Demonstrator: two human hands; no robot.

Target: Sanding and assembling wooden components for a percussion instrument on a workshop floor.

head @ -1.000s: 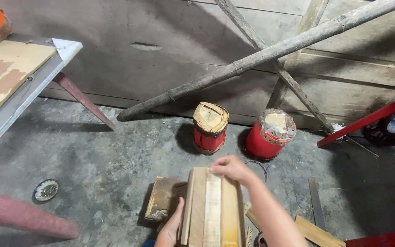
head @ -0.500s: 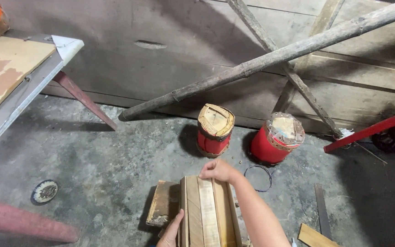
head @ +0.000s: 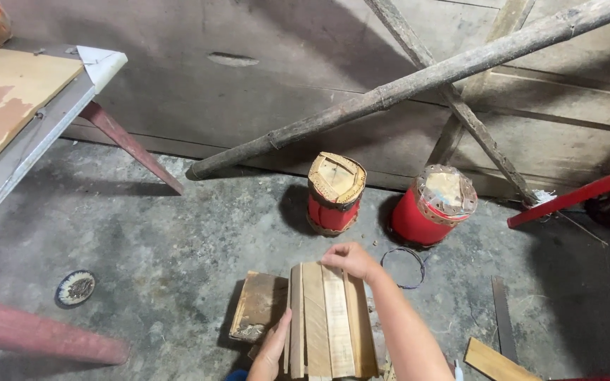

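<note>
Two bare hands grasp a bundle of wooden slats (head: 330, 321) at the lower centre of the frame, standing on end over the concrete floor (head: 142, 247). The right hand (head: 351, 259) curls over the bundle's top edge, fingers gripping the far end; the left hand (head: 273, 349) presses flat against its left side, steadying it. Just left of the bundle lies a small worn wooden block (head: 259, 305). Beyond, two red drums (head: 335, 194) (head: 438, 204) stand near the wall, with a wire loop (head: 407, 264) beside the right one. A long pole (head: 418, 85) leans across the upper frame.
</note>
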